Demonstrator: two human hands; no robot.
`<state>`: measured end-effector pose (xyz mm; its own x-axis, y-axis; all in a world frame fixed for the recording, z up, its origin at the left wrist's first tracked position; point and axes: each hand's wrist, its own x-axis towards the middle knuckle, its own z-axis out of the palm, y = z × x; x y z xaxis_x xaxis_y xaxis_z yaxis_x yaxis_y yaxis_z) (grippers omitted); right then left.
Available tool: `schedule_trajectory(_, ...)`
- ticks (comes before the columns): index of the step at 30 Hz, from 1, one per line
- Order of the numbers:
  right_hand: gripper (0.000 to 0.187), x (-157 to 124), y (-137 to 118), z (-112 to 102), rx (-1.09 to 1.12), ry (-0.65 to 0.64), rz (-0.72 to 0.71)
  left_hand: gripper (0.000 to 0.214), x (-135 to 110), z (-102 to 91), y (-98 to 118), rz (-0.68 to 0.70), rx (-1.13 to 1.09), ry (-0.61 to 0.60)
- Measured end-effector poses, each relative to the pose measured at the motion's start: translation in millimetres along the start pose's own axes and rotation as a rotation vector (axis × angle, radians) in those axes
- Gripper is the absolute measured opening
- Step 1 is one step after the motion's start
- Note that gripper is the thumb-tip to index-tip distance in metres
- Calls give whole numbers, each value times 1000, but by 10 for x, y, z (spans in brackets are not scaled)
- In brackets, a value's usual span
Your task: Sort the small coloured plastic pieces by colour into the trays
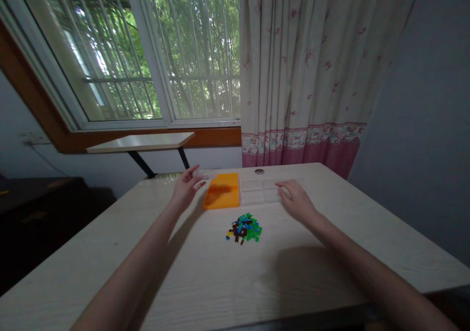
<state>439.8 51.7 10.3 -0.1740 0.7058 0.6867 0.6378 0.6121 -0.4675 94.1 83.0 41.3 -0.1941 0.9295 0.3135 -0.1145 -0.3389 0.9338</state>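
Note:
My left hand (186, 188) hovers at the left side of an orange tray (223, 201), thumb and fingers apart. A clear plastic piece (207, 175) lies just beyond its fingertips; whether they touch is not plain. My right hand (296, 200) is over the right part of the clear divided boxes (251, 197), its fingers loosely bent and apart, with nothing visible between them. These boxes stand against the right side of the orange tray. Closer to me lies a loose pile of small building bricks (246, 228) in green, blue, dark brown and yellow.
All of this rests on a pale wooden table (220, 282). A small raised shelf (143, 142) on black legs stands at the back left. A round dark disc (259, 171) is near the back edge. Behind are a barred window and a curtain (293, 76).

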Motion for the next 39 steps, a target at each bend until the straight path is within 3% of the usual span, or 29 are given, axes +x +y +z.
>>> schedule_trajectory(4, 45, -153, -429, 150, 101, -94, -126, 64, -512, 622, -106, -94, -42, -238)
schedule_trajectory(8, 54, -244, -566, 205, 84, -205, -247, 64, -917, 926, -228, -198, -174, -365)
schedule_trajectory(14, 45, -258, -593, 237, -19, -239, -361, 54, -1038, 935, -281, -201, -228, -358)
schedule_trajectory(20, 38, -258, -602, 264, -205, -122, -573, 52, -1049, 947, -249, -204, -172, -364)
schedule_trajectory(24, 35, -272, -576, 323, -238, -97, -608, 50, -1071, 964, -292, -169, -161, -380)
schedule_trajectory(30, 31, -246, -529, 239, -78, -146, -291, 52, -1096, 940, -366, -63, -154, -486)
schedule_trajectory(35, 31, -152, -471, 236, 499, -101, 194, 85, -1127, 924, -285, -166, -258, -615)
schedule_trajectory(39, 25, -76, -458, 331, 891, -94, 601, 91, -1137, 905, -252, -255, -294, -698)
